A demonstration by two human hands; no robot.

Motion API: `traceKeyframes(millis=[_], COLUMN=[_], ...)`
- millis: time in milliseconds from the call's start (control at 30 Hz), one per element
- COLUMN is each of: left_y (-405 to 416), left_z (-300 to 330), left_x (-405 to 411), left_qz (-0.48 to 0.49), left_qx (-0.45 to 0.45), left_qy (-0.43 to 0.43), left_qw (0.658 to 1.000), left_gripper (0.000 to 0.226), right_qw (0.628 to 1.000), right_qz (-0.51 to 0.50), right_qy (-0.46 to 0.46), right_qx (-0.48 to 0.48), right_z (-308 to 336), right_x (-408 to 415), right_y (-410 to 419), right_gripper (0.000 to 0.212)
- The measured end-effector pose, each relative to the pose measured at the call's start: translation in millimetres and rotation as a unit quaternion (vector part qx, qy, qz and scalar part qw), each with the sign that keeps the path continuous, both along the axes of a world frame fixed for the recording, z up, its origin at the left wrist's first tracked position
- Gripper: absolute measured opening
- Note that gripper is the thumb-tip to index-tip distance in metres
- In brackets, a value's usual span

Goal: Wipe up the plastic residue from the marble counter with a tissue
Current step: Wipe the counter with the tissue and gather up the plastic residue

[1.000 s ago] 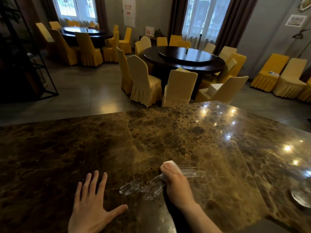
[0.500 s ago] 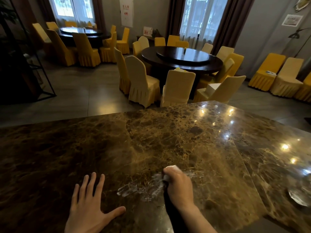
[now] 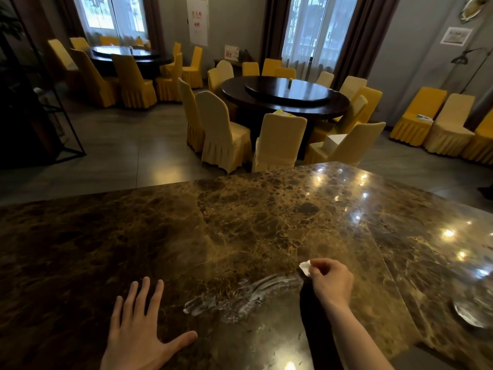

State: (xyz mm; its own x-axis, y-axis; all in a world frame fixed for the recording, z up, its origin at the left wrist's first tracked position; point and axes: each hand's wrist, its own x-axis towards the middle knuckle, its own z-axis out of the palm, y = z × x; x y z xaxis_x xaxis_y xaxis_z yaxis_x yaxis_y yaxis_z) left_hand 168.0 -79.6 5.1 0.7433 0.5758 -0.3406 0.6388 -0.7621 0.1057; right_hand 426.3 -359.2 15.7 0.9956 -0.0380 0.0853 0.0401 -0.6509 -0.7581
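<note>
At the far left of the room, a dark metal shelf frame (image 3: 40, 108) stands on the grey floor. Beyond it, a round dark dining table (image 3: 130, 56) is ringed by yellow-covered chairs before a curtained window. A white wall poster (image 3: 197, 21) carries red characters, too small to read.

In the foreground, a polished brown marble bench (image 3: 186, 236) fills the lower view. The left hand (image 3: 138, 335) lies flat on it, palm down, its fingers (image 3: 145, 292) spread wide and holding nothing. Just to its right, a whitish streaky smear of plastic residue (image 3: 240, 295) arcs across the marble toward the right hand.

Mid-room, a second round table (image 3: 285, 96) with a turntable sits among cream and yellow chairs.

The right hand (image 3: 330, 283) hovers at the smear's right end, its fingers (image 3: 317, 264) pinched closed around a small white tissue (image 3: 305, 267). At the far right, a framed picture (image 3: 456, 36) hangs on the grey wall, its content unreadable, and ceiling lights glint on the marble.
</note>
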Motion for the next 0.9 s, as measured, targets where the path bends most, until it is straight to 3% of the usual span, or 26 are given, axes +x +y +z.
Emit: traceKeyframes(millis=[200, 333, 467, 567, 667, 900], left_y=[-0.5, -0.9, 0.0, 1.1, 1.3, -0.1], left_z=[-0.3, -0.3, 0.8, 0.5, -0.6, -0.7], left_x=[-0.7, -0.6, 0.8, 0.1, -0.5, -1.5], left_qz=[-0.001, -0.002, -0.003, -0.002, -0.001, -0.004], left_qx=[0.005, 0.008, 0.006, -0.004, -0.009, 0.005], left_qy=[-0.001, -0.002, 0.004, -0.004, -0.005, -0.002], left_qw=[1.0, 1.0, 1.0, 1.0, 1.0, 1.0], left_gripper=[0.147, 0.147, 0.149, 0.149, 0.148, 0.147], right_qw=[0.968, 0.944, 0.896, 0.93, 0.945, 0.935], right_qz=[0.136, 0.222, 0.356, 0.28, 0.186, 0.236], right_qy=[-0.128, -0.15, -0.178, -0.161, -0.145, -0.095], right_qx=[-0.169, -0.191, -0.199, -0.174, -0.227, -0.249], right_z=[-15.9, -20.0, -21.7, -11.2, -11.0, -9.3], right_x=[-30.7, -66.2, -90.9, -71.2, -49.4, -58.1], right_y=[9.4, 34.7, 50.4, 34.8, 17.9, 41.4], right_gripper=[0.026, 0.039, 0.045, 0.028, 0.025, 0.015])
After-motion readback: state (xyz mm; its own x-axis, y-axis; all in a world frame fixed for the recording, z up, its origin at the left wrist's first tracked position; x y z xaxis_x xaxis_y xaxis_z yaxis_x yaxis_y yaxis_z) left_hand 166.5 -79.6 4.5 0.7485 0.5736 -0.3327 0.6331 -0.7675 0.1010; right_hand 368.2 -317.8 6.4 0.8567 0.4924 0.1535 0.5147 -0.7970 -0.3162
